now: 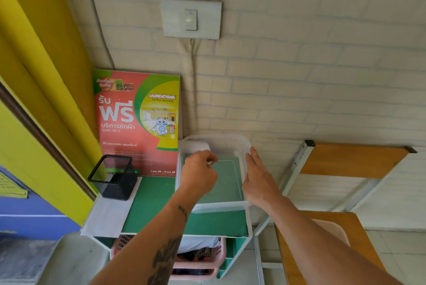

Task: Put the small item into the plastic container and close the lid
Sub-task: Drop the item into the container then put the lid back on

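Clear plastic container (214, 144) is sitting open on the green bench (159, 206), jammed against the brick wall (299, 65). I'm pinching my left grip (199, 173) on a small item (210, 163) over it, right grip (258, 176) spreading flat along the rim. Mesh cup (113, 177) is crowding the left.

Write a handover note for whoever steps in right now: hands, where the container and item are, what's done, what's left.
Left hand: closed in a pinch over the open plastic container, apparently holding the small item, which is barely visible.
Right hand: open, flat against the container's right wall, steadying it.
Container sits on the green-topped shelf by the wall; it looks empty.
Lid: cannot tell where it is; something whitish shows at the container's back left corner.
Done: item brought over the container.
Left: drop it in, find the lid, close it.
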{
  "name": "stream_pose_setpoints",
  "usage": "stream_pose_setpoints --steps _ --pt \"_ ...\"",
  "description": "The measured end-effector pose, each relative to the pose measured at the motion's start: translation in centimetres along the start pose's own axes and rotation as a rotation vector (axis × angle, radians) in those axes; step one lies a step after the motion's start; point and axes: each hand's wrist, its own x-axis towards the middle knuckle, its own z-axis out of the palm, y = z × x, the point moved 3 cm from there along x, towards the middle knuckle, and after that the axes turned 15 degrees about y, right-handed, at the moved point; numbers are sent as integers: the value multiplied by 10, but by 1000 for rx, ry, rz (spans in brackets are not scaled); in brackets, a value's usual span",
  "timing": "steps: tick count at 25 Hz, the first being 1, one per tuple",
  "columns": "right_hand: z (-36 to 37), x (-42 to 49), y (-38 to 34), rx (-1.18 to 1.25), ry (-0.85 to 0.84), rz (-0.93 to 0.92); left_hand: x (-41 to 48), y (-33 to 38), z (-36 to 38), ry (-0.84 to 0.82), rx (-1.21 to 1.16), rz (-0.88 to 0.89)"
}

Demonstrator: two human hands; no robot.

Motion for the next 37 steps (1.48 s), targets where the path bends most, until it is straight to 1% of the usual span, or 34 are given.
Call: stream_pose_setpoints --steps 2,4,9,15,20,26,29,32,34,37 --pt "1 1 2 -4 -4 -9 0 -3 13 -60 63 -71" --pt "2 2 3 -6 -17 -16 0 -5 20 -93 101 -102" --pt "3 3 5 -4 -26 -20 -1 -5 29 -174 140 -70" --pt "3 6 6 -48 -53 -45 -6 -4 15 -142 59 -102" --pt "-8 4 2 -123 -87 -73 -12 1 -8 -141 47 -29" --pt "-36 -14 2 -4 20 -67 -27 25 -22 -146 -9 63" --pt "-56 -35 21 60 80 -22 -41 41 -11 -168 -56 105" --pt "-77 -61 61 103 117 71 -67 63 13 -247 -87 130" --pt "-89 -74 96 111 118 134 -85 77 36 -274 -109 125" --pt "-100 -87 160 109 74 217 -112 94 81 -313 -119 120"
